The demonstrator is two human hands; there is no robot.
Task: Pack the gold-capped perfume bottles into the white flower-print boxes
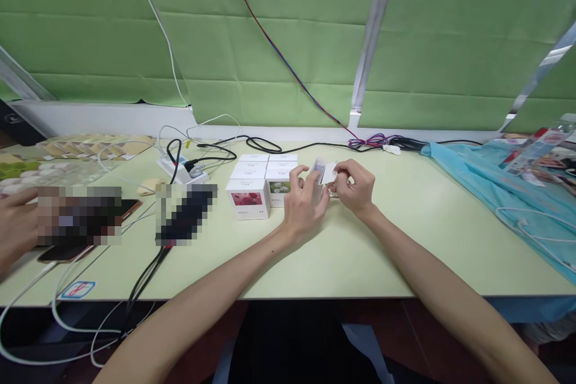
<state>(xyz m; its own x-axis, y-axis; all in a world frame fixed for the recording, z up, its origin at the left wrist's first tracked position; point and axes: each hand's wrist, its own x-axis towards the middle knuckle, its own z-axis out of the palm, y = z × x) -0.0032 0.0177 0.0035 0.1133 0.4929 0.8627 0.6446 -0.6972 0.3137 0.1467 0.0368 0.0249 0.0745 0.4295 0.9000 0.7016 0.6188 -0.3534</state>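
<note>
My left hand [305,203] grips a small white box [319,169] between thumb and fingers, a little above the table. My right hand [356,187] is closed in a pinch at what looks like a white flap [330,174] on the box's right side. Below the flap a shiny brownish thing [333,188] shows in part; the fingers hide the rest of it. Just left of my left hand stand several white boxes in two rows. The front box [247,199] carries a red flower picture, and the box beside it [278,192] a white flower picture, partly covered by my hand.
A white power strip [182,173] and black cables lie behind to the left. A phone [67,251] and another person's hand [18,222] are at the far left. Blue plastic sheeting [477,183] covers the right end of the table [432,240].
</note>
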